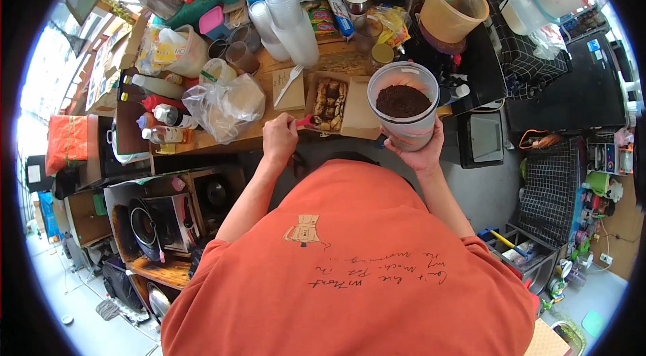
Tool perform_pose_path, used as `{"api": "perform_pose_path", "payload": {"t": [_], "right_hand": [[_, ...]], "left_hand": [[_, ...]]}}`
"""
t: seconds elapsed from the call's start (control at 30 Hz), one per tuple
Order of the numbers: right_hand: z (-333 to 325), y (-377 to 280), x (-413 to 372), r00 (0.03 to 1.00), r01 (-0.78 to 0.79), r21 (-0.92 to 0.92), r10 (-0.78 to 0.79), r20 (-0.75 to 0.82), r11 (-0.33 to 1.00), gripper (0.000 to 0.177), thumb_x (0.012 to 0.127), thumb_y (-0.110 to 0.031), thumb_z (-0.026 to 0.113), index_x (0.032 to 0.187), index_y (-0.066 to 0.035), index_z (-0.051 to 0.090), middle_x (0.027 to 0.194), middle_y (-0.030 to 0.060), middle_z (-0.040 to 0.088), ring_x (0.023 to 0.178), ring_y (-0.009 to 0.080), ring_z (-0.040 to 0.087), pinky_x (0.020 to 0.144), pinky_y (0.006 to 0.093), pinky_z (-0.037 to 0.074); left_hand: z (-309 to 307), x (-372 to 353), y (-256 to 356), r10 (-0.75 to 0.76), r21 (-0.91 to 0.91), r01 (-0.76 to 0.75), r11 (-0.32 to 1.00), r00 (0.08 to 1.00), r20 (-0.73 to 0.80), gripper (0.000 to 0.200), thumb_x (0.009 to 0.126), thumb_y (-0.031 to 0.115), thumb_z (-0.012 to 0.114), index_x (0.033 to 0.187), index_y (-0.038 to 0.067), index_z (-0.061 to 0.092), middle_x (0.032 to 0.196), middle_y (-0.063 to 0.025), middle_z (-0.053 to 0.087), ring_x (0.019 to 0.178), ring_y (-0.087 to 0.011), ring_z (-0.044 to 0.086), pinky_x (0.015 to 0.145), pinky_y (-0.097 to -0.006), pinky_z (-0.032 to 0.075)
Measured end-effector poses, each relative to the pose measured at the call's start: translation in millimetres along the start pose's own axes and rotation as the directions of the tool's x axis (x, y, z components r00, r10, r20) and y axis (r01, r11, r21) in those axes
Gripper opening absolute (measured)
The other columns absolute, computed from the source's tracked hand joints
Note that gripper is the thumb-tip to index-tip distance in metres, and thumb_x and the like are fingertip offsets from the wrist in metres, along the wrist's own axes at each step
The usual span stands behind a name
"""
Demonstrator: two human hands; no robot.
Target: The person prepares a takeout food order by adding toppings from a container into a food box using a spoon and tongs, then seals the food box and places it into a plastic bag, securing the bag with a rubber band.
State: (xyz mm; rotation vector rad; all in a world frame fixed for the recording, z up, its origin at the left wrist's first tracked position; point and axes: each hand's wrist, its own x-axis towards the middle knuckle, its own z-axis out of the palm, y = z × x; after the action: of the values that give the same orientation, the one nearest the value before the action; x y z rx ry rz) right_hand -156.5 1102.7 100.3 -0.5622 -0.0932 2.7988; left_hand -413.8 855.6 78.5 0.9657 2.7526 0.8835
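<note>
My left hand (280,138) is closed on the pinkish-red handle of a spoon (307,121), whose far end reaches the near edge of an open cardboard box (354,114). Inside that box lies food with brown and pale pieces (330,103). My right hand (422,149) holds up a clear plastic tub (408,128) by its side and underside, just right of the box. Dark brown powder (402,101) lies in the tub. Left of the open box, a white plastic fork (288,87) rests on a closed cardboard box (289,99).
Stacked clear cups (293,33) stand behind the boxes. A plastic bag (229,105) and bottles (167,134) are at the left of the wooden table (269,128). A jar (382,54) and a beige bucket (453,9) stand behind the tub.
</note>
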Motion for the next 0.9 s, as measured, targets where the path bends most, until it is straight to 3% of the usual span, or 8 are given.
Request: {"api": "perform_pose_path", "payload": {"t": [0.43, 0.47, 0.57, 0.63, 0.77, 0.83, 0.87, 0.9], "right_hand": [[-2, 1, -5, 1.0, 0.015, -0.042, -0.015, 0.014, 0.999, 0.077, 0.089, -0.062, 0.051, 0.152, -0.017, 0.043, 0.152, 0.0211, 0.043, 0.128, 0.0518, 0.048, 0.087, 0.058, 0.05], [-1, 1, -6, 1.0, -0.002, -0.01, 0.003, 0.007, 1.0, 0.071, 0.091, -0.062, 0.047, 0.149, -0.02, 0.047, 0.15, 0.0168, 0.047, 0.126, 0.0484, 0.051, 0.086, 0.0609, 0.05], [0, 1, -9, 1.0, -0.014, 0.017, 0.014, 0.005, 1.0, 0.065, 0.093, -0.062, 0.043, 0.146, -0.023, 0.051, 0.148, 0.0125, 0.051, 0.125, 0.045, 0.054, 0.086, 0.0641, 0.05], [-2, 1, -11, 1.0, -0.008, 0.014, 0.008, 0.007, 1.0, 0.066, 0.093, -0.062, 0.043, 0.146, -0.024, 0.051, 0.148, 0.0124, 0.051, 0.125, 0.045, 0.054, 0.086, 0.0644, 0.049], [4, 0, -12, 1.0, -0.008, 0.021, 0.008, 0.003, 1.0, 0.067, 0.092, -0.063, 0.043, 0.146, -0.024, 0.05, 0.149, 0.0124, 0.051, 0.126, 0.0457, 0.054, 0.087, 0.0659, 0.049], [8, 0, -12, 1.0, -0.004, 0.005, 0.004, 0.013, 1.0, 0.067, 0.093, -0.063, 0.042, 0.146, -0.023, 0.05, 0.149, 0.0123, 0.051, 0.125, 0.0459, 0.054, 0.087, 0.0662, 0.049], [10, 0, -11, 1.0, 0.0, -0.025, 0.0, 0.0, 1.0, 0.067, 0.093, -0.063, 0.042, 0.146, -0.023, 0.051, 0.148, 0.0125, 0.051, 0.124, 0.0461, 0.055, 0.086, 0.0663, 0.05], [12, 0, -9, 1.0, 0.004, -0.056, -0.004, -0.012, 0.998, 0.067, 0.093, -0.063, 0.041, 0.146, -0.023, 0.051, 0.148, 0.0127, 0.052, 0.122, 0.0464, 0.057, 0.085, 0.0664, 0.05]], "left_hand": [[45, 70, 19, 0.414, 0.151, -0.403, 0.903, 0.909, -0.049, 0.011, 0.093, 0.013, 0.061, 0.086, 0.004, 0.062, 0.082, -0.016, 0.066, 0.078, -0.0353, 0.068, 0.067, -0.0456, 0.055], [49, 73, 17, 0.414, 0.148, -0.403, 0.903, 0.909, -0.049, 0.011, 0.093, 0.013, 0.061, 0.086, 0.004, 0.062, 0.082, -0.016, 0.066, 0.078, -0.0353, 0.068, 0.067, -0.0456, 0.055], [52, 78, 15, 0.462, 0.174, -0.459, 0.871, 0.887, 0.03, 0.005, 0.09, 0.011, 0.06, 0.09, 0.005, 0.061, 0.082, -0.0147, 0.064, 0.078, -0.0342, 0.068, 0.066, -0.0444, 0.056], [48, 74, 13, 0.574, 0.25, -0.592, 0.766, 0.806, 0.148, 0.006, 0.087, 0.009, 0.06, 0.093, 0.007, 0.06, 0.08, -0.0135, 0.064, 0.075, -0.0336, 0.068, 0.065, -0.0452, 0.055], [26, 81, 8, 0.548, 0.246, -0.545, 0.802, 0.834, 0.062, 0.006, 0.09, 0.011, 0.062, 0.091, 0.005, 0.061, 0.08, -0.013, 0.066, 0.075, -0.0331, 0.069, 0.063, -0.0444, 0.054], [-18, 80, 31, 0.473, 0.057, -0.475, 0.878, 0.844, -0.254, 0.009, 0.092, 0.011, 0.069, 0.093, 0.002, 0.071, 0.082, -0.0131, 0.073, 0.073, -0.0214, 0.072, 0.062, -0.0304, 0.055], [-40, 79, 44, 0.477, 0.06, -0.479, 0.876, 0.839, -0.26, 0.009, 0.092, 0.011, 0.069, 0.093, 0.002, 0.071, 0.082, -0.0131, 0.073, 0.073, -0.0214, 0.072, 0.062, -0.0304, 0.055], [-63, 76, 58, 0.27, -0.181, -0.323, 0.929, 0.926, -0.264, 0.01, 0.09, 0.009, 0.072, 0.096, 0.001, 0.073, 0.083, -0.0128, 0.074, 0.073, -0.0189, 0.072, 0.063, -0.0283, 0.055]]}}
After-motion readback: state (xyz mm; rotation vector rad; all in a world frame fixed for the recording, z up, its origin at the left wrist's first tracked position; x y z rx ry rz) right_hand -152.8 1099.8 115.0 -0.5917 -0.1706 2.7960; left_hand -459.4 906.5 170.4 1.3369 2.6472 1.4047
